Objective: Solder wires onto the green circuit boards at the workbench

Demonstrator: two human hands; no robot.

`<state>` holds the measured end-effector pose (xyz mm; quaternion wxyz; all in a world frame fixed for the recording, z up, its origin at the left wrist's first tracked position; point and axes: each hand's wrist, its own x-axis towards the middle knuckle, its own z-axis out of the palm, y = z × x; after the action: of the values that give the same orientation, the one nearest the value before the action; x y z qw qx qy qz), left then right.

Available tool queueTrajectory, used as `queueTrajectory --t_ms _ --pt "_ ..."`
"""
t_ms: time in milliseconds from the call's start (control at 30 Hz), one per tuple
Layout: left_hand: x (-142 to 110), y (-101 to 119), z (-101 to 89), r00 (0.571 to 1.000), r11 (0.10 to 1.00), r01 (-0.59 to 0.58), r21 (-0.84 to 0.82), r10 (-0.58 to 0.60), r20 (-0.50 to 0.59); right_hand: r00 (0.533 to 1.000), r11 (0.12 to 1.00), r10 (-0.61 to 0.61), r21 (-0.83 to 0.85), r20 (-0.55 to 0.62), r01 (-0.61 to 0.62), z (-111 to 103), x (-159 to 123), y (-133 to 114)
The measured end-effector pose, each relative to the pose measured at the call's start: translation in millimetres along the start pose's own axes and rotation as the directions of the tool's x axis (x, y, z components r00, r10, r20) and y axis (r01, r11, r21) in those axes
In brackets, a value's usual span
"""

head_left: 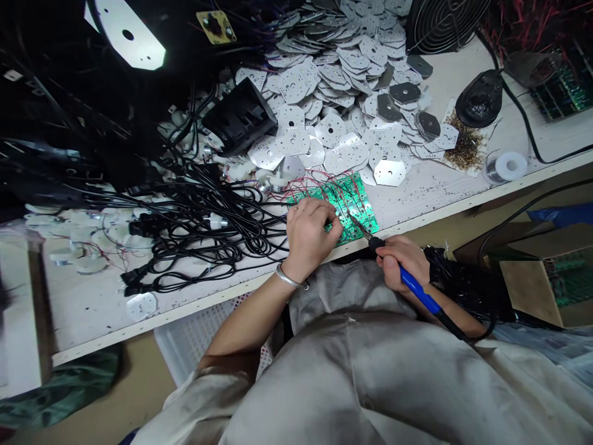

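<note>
A panel of green circuit boards [365,213] lies at the table's front edge, with thin red wires [319,178] along its far side. My right hand [405,262] is closed around a blue-handled soldering iron [419,290]. The iron's tip points down at the panel's front part. Over the panel's left part, my left hand [309,232] has its fingers curled and pinched together. A black wire end seems to be between them, though the fingers partly hide it. Several black cables [217,216] run from the left up to this hand and the panel.
Grey-white metal plates [333,80] are heaped at the back. A solder spool [507,165], a black iron stand [479,99] and a fan [445,25] stand at the right. White round parts [88,241] lie left. A box of boards [532,287] sits below the table at right.
</note>
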<state>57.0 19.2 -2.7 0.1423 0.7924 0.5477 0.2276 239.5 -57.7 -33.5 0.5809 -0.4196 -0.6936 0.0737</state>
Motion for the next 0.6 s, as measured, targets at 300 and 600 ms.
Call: queueTrajectory --t_ms 300,600 --pt "-1 -2 0.6 1.0 0.999 0.007 -0.049 -0.006 0.015 0.998 0.998 0.056 -0.013 -0.011 -0.056 -2 -1 -2" --pt "-4 -11 -1.0 0.998 0.991 -0.069 -0.112 0.07 0.005 0.978 0.918 0.067 -0.397 0.198 0.017 11 25 15"
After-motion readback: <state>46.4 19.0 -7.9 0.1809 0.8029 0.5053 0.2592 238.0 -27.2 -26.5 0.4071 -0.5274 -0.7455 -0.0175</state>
